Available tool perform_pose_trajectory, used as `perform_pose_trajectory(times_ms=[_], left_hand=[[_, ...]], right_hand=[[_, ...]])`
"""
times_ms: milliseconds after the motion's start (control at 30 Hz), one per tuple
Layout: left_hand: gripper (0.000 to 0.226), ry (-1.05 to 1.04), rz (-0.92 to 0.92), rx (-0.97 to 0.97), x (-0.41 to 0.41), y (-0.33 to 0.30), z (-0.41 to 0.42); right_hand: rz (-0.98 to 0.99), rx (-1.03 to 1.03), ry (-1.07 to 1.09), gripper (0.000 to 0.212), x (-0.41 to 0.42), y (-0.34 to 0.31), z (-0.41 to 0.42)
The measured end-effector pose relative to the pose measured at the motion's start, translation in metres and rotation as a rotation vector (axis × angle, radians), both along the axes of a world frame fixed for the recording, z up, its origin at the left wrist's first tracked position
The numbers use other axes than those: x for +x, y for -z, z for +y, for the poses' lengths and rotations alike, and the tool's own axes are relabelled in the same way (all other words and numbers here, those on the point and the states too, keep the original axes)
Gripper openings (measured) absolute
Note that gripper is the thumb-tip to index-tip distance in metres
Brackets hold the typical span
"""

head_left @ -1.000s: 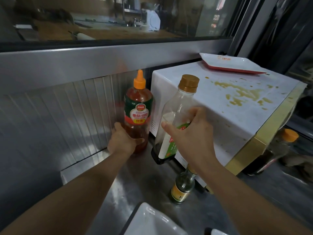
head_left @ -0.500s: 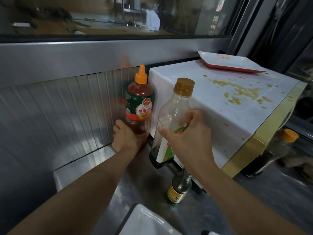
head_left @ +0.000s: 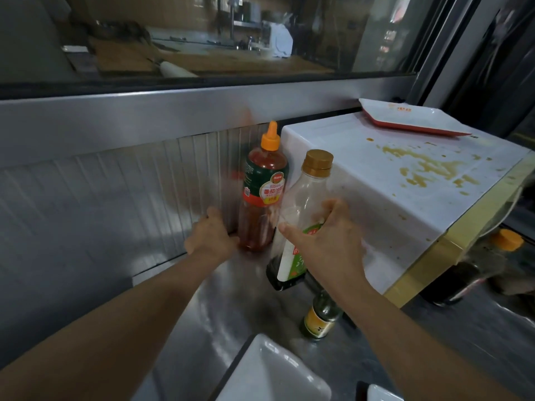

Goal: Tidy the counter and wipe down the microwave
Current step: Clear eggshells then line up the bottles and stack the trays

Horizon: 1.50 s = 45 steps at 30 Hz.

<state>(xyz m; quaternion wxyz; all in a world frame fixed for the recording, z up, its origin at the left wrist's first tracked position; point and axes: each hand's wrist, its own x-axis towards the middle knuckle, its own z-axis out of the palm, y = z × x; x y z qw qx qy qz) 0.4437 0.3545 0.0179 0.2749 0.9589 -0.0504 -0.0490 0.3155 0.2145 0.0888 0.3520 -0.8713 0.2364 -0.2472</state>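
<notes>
My left hand (head_left: 212, 237) grips the base of a red sauce bottle (head_left: 263, 192) with an orange nozzle, standing upright against the ribbed steel wall beside the microwave. My right hand (head_left: 327, 244) holds a nearly empty clear bottle (head_left: 304, 209) with a brown cap and green label, tilted, its dark bottom just above the counter. The white microwave (head_left: 376, 198) has brown sauce stains (head_left: 425, 166) across its top and a gold front edge.
A red-and-white rectangular tray (head_left: 411, 120) lies on the microwave's back corner. A small green bottle (head_left: 321, 316) stands on the steel counter (head_left: 202, 328) below my right wrist. A dark bottle with an orange cap (head_left: 474, 264) lies right of the microwave. White dishes (head_left: 275, 371) sit at the near edge.
My left hand has pushed the red sauce bottle back against the wall next to the microwave. My right hand has carried the clear bottle slightly toward it.
</notes>
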Motion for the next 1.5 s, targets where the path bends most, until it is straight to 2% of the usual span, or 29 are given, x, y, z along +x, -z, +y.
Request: perform_pose_trajectory(times_ms=[100, 233, 367, 600, 700, 767, 833, 933, 1000, 1133, 1500], left_hand=[[0.056, 0.066, -0.081, 0.157, -0.009, -0.008, 0.031], [0.05, 0.094, -0.117, 0.25, -0.013, -0.012, 0.069], [0.049, 0.106, -0.136, 0.259, -0.015, -0.007, 0.1], [0.046, 0.137, -0.151, 0.226, -0.021, 0.003, 0.129], [0.046, 0.147, -0.162, 0.229, -0.024, 0.003, 0.13], [0.045, 0.155, -0.162, 0.231, -0.026, 0.003, 0.128], [0.046, 0.168, -0.167, 0.239, -0.026, 0.003, 0.126], [0.046, 0.168, -0.174, 0.254, -0.027, 0.006, 0.122], [0.045, 0.169, -0.171, 0.263, -0.026, 0.012, 0.12], [0.044, 0.177, -0.174, 0.27, -0.021, 0.022, 0.119], [0.044, 0.175, -0.184, 0.233, -0.013, 0.032, 0.113]], right_hand=[[0.022, 0.014, -0.036, 0.064, 0.009, 0.01, 0.019], [0.029, 0.07, -0.099, 0.057, 0.026, 0.031, 0.045], [-0.007, 0.101, -0.129, 0.071, 0.049, 0.052, 0.069], [-0.12, 0.103, -0.127, 0.073, 0.07, 0.07, 0.09], [-0.142, 0.165, -0.19, 0.077, 0.066, 0.071, 0.089], [-0.119, 0.203, -0.22, 0.086, 0.06, 0.075, 0.086], [0.0, 0.191, -0.182, 0.092, 0.051, 0.086, 0.084], [0.255, 0.127, -0.121, 0.082, 0.045, 0.109, 0.084], [0.3, 0.146, -0.13, 0.069, 0.049, 0.123, 0.085], [0.222, 0.158, -0.058, 0.054, 0.064, 0.139, 0.089], [0.17, 0.151, 0.024, 0.053, 0.104, 0.144, 0.094]])
